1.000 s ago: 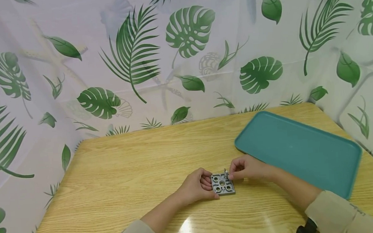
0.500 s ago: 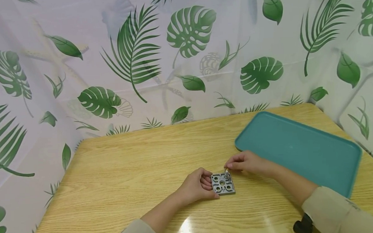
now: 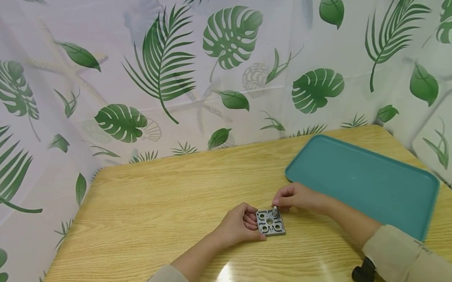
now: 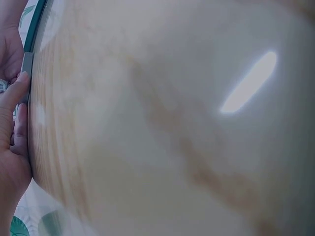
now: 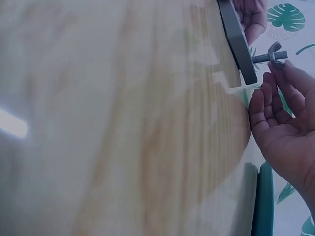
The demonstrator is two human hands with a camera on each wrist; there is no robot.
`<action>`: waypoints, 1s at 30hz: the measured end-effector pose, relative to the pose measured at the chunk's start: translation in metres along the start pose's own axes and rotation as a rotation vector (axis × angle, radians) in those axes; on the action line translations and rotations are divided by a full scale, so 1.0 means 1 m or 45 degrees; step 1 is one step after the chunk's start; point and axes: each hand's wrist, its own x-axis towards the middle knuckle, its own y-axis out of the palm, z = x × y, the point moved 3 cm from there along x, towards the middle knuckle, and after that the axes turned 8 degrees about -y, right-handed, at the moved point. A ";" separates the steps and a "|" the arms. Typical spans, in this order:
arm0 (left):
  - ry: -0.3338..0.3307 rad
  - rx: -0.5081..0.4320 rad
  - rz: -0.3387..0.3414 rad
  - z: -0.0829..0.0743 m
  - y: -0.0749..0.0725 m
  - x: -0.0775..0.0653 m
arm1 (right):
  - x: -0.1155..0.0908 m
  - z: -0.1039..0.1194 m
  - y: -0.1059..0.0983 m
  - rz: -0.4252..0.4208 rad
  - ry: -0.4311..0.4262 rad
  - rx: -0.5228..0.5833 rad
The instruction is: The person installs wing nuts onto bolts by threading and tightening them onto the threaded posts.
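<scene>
A square grey metal plate (image 3: 270,229) with several round holes lies on the table in the head view. My left hand (image 3: 235,227) grips its left side, thumb at the near edge and fingers curled at the far-left corner. From the plate's far-right corner a threaded bolt (image 5: 262,58) stands upright, carrying a wing nut (image 5: 275,54). My right hand (image 3: 298,198) pinches one wing of that nut between thumb and index finger; its other fingers are loosely curled beside the plate. In the left wrist view the plate (image 4: 28,66) shows only edge-on.
A teal tray (image 3: 364,177) lies at the right of the wooden table (image 3: 168,198), close behind my right forearm. Leaf-printed cloth (image 3: 192,66) hangs at the back and both sides. A black strapped device (image 3: 364,271) sits under the right sleeve.
My right hand has shifted from the right of the bolt to its far side, and its fingers have turned about the wing nut. The left hand and plate stay put.
</scene>
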 end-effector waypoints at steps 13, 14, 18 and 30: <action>0.002 -0.002 0.001 -0.001 0.001 0.000 | -0.011 -0.005 -0.001 0.005 -0.017 0.007; 0.000 -0.002 0.002 0.000 0.001 0.000 | -0.012 -0.005 0.000 0.008 -0.030 0.005; -0.003 0.001 0.002 0.000 0.000 0.000 | -0.012 -0.005 0.002 0.008 -0.068 0.014; 0.001 0.019 -0.002 -0.001 0.000 0.000 | -0.012 -0.002 0.001 0.045 0.014 -0.029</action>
